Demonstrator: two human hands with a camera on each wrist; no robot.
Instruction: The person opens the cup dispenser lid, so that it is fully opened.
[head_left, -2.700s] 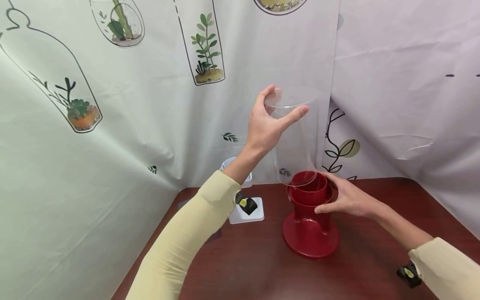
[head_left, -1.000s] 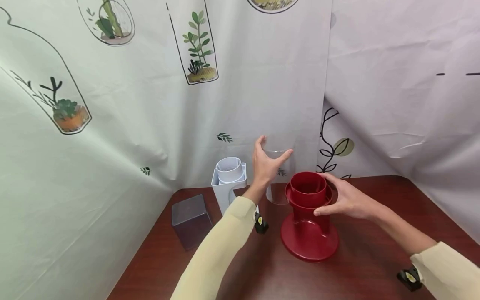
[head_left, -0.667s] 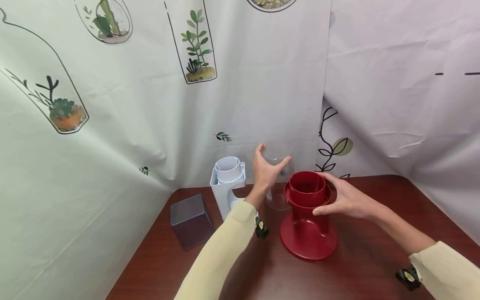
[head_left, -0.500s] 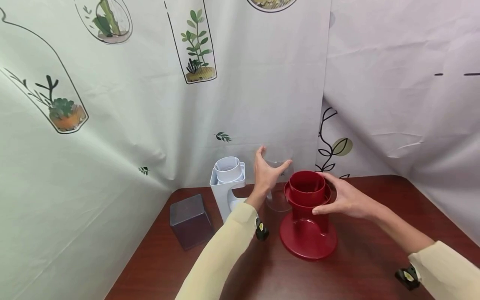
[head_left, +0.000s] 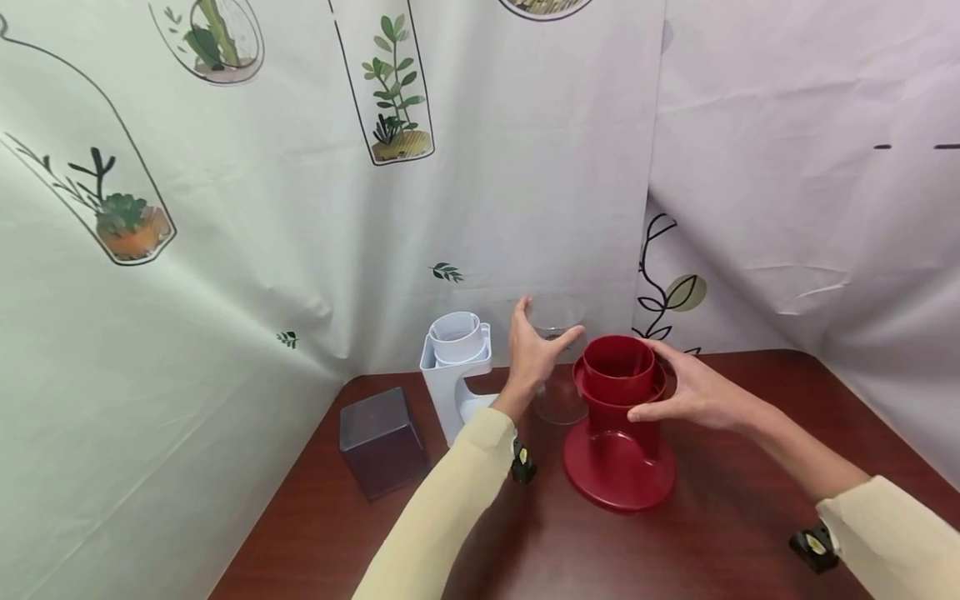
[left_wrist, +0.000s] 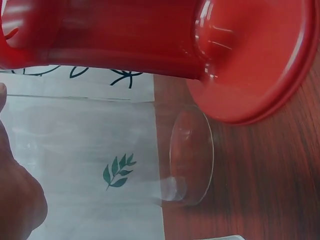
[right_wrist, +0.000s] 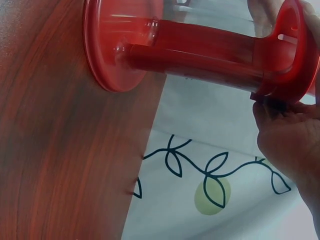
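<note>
In the head view my left hand (head_left: 534,350) holds a clear cylinder (head_left: 561,396) near its top, thumb on one side and fingers on the other. The cylinder stands upright on the table, behind and left of a red stand (head_left: 618,467). This stand has a round base, a column and a cup-shaped top. My right hand (head_left: 697,392) grips the collar of the red stand from the right, thumb in front. The left wrist view shows the cylinder's round lower end (left_wrist: 192,155) on the table, apart from the stand. My right fingers are partly hidden behind the stand.
A white stand with a round cup (head_left: 453,358) stands at the back left, partly behind my left arm. Left of it lies a dark translucent box (head_left: 382,442). A printed curtain (head_left: 480,217) hangs behind the dark red table (head_left: 570,558).
My left hand has brought the clear cylinder from above the red stand down to the table on its left. The right hand keeps its grip; the red stand has shifted slightly since half a second ago.
</note>
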